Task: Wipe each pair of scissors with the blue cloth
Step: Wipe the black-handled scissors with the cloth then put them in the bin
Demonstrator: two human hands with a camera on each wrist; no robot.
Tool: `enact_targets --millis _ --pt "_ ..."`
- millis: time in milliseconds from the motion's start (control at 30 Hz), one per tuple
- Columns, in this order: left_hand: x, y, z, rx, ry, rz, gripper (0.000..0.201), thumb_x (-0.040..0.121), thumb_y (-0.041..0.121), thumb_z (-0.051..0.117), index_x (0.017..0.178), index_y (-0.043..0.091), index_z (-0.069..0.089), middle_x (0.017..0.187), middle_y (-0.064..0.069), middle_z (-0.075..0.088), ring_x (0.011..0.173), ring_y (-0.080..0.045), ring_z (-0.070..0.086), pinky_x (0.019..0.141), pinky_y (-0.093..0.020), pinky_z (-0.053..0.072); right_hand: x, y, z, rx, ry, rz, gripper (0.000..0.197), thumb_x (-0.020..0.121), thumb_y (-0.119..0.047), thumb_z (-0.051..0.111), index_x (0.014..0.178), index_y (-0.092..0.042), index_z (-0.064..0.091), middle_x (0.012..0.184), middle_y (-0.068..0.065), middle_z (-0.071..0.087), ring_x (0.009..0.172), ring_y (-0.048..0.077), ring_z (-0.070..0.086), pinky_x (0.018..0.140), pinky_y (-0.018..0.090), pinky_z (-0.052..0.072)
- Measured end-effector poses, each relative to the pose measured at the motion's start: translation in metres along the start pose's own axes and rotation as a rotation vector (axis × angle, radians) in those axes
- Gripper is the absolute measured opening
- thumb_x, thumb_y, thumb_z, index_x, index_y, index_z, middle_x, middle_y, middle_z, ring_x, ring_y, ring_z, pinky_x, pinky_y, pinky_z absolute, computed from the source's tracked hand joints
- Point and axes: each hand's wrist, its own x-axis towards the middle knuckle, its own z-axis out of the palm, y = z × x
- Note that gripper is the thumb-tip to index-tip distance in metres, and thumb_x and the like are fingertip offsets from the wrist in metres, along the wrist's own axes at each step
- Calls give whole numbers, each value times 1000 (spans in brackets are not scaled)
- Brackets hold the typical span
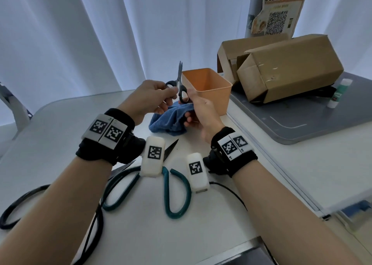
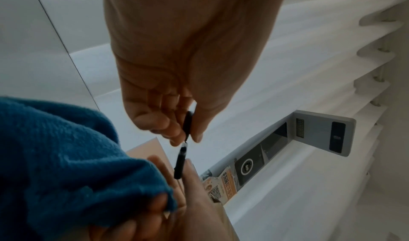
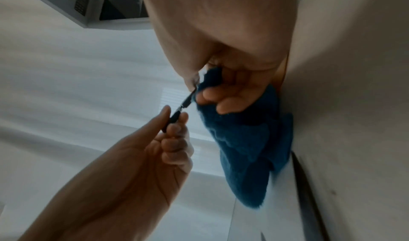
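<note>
Head view: left hand (image 1: 150,96) pinches one handle of small black scissors (image 1: 179,83), right hand (image 1: 201,112) pinches other while bunching blue cloth (image 1: 171,120); blades up above worktop (image 1: 60,124), likely spreading for wiping. Teal scissors (image 1: 171,194) wait.

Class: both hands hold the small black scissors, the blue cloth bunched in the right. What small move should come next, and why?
Probably bring the cloth up onto the blades: the scissors point upward, bare, each hand (left, right) pinching a handle loop, while the cloth hangs below.
</note>
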Motion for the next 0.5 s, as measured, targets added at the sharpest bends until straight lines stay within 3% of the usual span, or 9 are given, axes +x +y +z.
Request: enact_targets --millis 67,167,300,433,500 --pt "3 7 1 -14 -9 -5 28 99 26 59 103 0 67 71 -3 58 53 -9 52 52 -16 47 0 -12 -4 -20 4 35 43 96 -49 56 103 -8 65 55 4 59 44 12 46 43 22 46" --pt "9 26 2 -85 -14 -30 24 98 27 60 100 4 68 71 -1 57 55 -9 51 54 -15 47 -4 -35 -16 -31 11 54 35 97 -43 56 101 -9 62 54 3 55 43 11 43 42 21 44" --pt "15 44 24 -278 -65 -146 22 98 24 60 99 3 68 68 0 57 50 -8 49 48 -14 44 -8 -59 -33 61 0 39 23 99 -28 54 84 -14 63 60 3 59 49 13 48 49 22 47" --pt "17 44 56 -360 -133 -234 24 100 30 57 87 10 65 69 -2 57 49 -8 51 46 -16 44 -7 -66 -48 78 60 36 16 97 -16 58 105 -3 61 63 6 65 50 13 59 48 22 52" --pt "16 42 67 -346 -149 -267 29 102 33 53 86 12 65 68 -1 57 48 -7 51 48 -17 45 -7 -68 -56 118 97 52 12 96 -9 58 103 1 59 59 7 65 47 13 60 47 22 53"
